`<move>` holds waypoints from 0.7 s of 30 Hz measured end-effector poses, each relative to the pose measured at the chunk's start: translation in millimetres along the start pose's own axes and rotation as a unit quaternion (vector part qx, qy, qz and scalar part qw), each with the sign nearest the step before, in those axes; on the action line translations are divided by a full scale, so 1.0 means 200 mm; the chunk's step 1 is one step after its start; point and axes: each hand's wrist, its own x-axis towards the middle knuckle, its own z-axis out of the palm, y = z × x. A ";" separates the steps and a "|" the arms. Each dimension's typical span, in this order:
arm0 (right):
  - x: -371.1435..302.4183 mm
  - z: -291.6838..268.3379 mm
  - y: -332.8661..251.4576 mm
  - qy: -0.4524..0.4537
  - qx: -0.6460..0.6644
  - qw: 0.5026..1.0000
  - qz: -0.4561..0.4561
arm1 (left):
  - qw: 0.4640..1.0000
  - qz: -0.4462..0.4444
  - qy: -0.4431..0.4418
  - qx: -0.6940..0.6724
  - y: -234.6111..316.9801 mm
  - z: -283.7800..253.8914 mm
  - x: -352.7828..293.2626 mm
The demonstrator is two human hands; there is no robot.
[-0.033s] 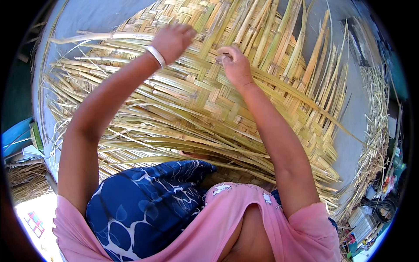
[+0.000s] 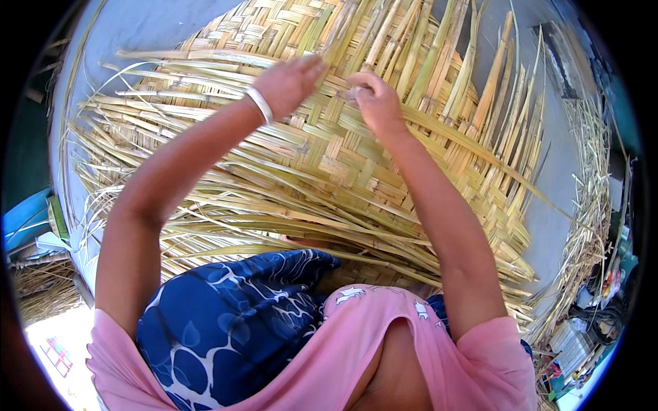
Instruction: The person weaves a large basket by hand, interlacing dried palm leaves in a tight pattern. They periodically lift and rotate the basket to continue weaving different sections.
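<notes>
A partly woven mat (image 2: 336, 161) of yellow-green split reed strips lies spread before me, with long unwoven ends fanning out to the left and the far right. My left hand (image 2: 291, 85), with a white band at its wrist, is over the far part of the weave. Motion smears its fingers, so I cannot make out a grip. Just right of it, my right hand (image 2: 378, 104) has thumb and forefinger pinched together at the weave. A long reed strip (image 2: 483, 154) runs from that hand toward the lower right; the pinched part is mostly hidden by the fingers.
Loose reed ends (image 2: 226, 185) bunch at the left, above my blue patterned cloth (image 2: 226, 315). A grey floor (image 2: 137, 31) surrounds the mat. A heap of straw scraps (image 2: 589, 171) lines the right side, with dark cables (image 2: 603, 322) and clutter beyond it.
My left hand has moved right and slightly nearer, closer to my right hand. The right hand has shifted a little to the right, still pinched at the weave.
</notes>
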 end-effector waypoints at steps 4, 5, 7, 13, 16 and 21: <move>-0.21 -0.40 -0.03 -0.037 -0.081 0.996 0.008 | 0.993 -0.051 -0.103 0.017 0.23 0.02 -0.03; -0.26 -0.53 -0.04 -0.054 -0.147 0.987 -0.018 | 0.993 -0.052 -0.096 0.031 0.22 0.06 -0.05; -0.37 -0.82 0.01 -0.080 -0.255 0.962 -0.047 | 0.993 -0.046 -0.097 0.055 0.22 0.08 -0.05; -0.75 -1.55 0.09 -0.008 -0.065 0.934 0.350 | 0.982 -0.045 -0.171 0.063 0.27 -0.01 0.01; -0.89 -1.68 0.14 0.129 0.097 0.925 0.343 | 0.977 -0.055 -0.200 0.048 0.27 -0.05 0.04; -1.01 -1.89 0.63 0.263 0.397 0.848 0.232 | 0.959 -0.044 -0.273 0.058 0.30 -0.11 0.13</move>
